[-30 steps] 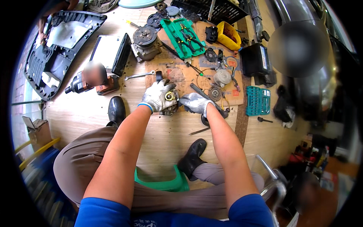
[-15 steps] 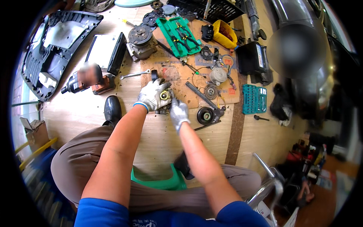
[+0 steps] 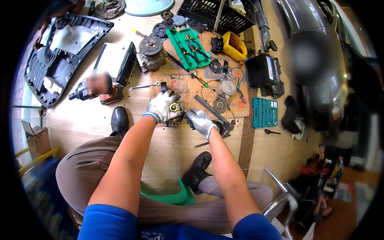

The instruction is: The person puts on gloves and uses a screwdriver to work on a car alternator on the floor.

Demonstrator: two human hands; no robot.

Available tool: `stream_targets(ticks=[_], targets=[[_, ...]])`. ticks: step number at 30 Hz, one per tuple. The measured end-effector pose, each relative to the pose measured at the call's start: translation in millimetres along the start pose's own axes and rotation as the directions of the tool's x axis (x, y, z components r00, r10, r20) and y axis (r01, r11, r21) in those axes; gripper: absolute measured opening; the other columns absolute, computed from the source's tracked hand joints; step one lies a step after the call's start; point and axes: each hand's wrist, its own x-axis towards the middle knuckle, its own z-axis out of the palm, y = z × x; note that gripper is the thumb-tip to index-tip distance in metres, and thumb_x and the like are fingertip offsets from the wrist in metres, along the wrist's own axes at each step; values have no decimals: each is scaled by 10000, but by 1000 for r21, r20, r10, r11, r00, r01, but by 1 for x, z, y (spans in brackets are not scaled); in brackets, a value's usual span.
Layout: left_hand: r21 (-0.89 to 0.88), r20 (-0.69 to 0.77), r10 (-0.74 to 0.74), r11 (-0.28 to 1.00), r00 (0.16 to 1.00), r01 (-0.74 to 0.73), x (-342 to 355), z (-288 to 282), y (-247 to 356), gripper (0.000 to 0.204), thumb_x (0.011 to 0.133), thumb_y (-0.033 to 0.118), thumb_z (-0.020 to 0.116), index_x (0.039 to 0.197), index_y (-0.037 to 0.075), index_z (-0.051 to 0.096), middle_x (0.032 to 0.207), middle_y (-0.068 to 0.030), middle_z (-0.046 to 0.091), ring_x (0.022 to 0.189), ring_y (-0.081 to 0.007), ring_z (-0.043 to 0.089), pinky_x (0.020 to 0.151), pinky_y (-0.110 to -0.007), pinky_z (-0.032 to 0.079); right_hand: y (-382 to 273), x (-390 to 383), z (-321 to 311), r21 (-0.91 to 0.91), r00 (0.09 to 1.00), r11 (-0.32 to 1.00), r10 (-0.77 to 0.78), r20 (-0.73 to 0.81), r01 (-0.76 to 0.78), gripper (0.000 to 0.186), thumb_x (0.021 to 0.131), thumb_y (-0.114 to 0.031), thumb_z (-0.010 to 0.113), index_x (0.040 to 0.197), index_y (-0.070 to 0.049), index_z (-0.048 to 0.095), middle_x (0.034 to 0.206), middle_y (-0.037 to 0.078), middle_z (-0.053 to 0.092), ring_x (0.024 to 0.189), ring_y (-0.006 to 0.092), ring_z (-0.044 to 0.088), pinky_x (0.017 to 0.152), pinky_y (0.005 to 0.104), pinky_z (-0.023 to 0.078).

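Observation:
My left hand (image 3: 161, 107), in a white work glove, grips a greasy metal car part (image 3: 172, 121) low over the edge of the cardboard. A round brass-coloured fitting (image 3: 174, 107) faces up from this part, beside my thumb. Just right of it is my right hand (image 3: 201, 121), also gloved, its fingers bent and drawn together at the part's side. Whatever its fingertips may hold is hidden. Behind my right hand a black pulley (image 3: 218, 127) is partly covered. A black ring-shaped piece (image 3: 163, 87) stands just beyond my left hand.
A combination wrench (image 3: 144, 85) and a cordless impact wrench (image 3: 94, 88) lie to the left. Farther off are a compressor (image 3: 151, 54), a green tool case (image 3: 188, 50) and a yellow container (image 3: 234, 47). A battery (image 3: 260, 70) and a teal socket set (image 3: 265, 113) lie right.
My right hand has moved rightward and slightly toward me, away from the part's top. My left hand keeps its grip. My right boot now shows more fully.

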Motion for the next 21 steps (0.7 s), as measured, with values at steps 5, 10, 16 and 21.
stream_targets(ticks=[5,10,16,21], targets=[[-2,-22,8,1000,1000,-8,-4,3,-9,741,800,566,731,1433,213,576,1489,-182,495,1276,-418,558,1075,-501,484,-18,12,-6,-296,988,954,8,154,38,456,1046,-421,507,1031,-9,702,821,106,704,760,226,646,705,365,509],[-2,1,1,1000,1000,-1,-2,-1,-4,737,808,573,726,1428,202,579,1496,-203,487,1278,-418,557,1083,-501,478,-19,31,-19,-540,952,792,-165,258,284,441,1044,-409,498,1065,-20,704,882,155,725,823,296,681,784,401,520],[-24,-37,21,999,999,-22,0,5,-8,698,807,547,722,1397,195,604,1478,-196,514,1272,-416,563,1074,-488,486,-46,36,-27,-593,923,771,19,384,231,463,1038,-427,469,1057,-35,714,948,203,731,963,377,684,880,443,514],[-11,-14,4,1000,1000,-4,1,5,-1,716,801,526,747,1416,195,586,1448,-185,527,1244,-415,573,1066,-495,489,13,35,-6,-599,897,679,-406,177,425,434,1049,-383,472,1004,-13,693,879,217,696,868,401,664,794,468,507]])
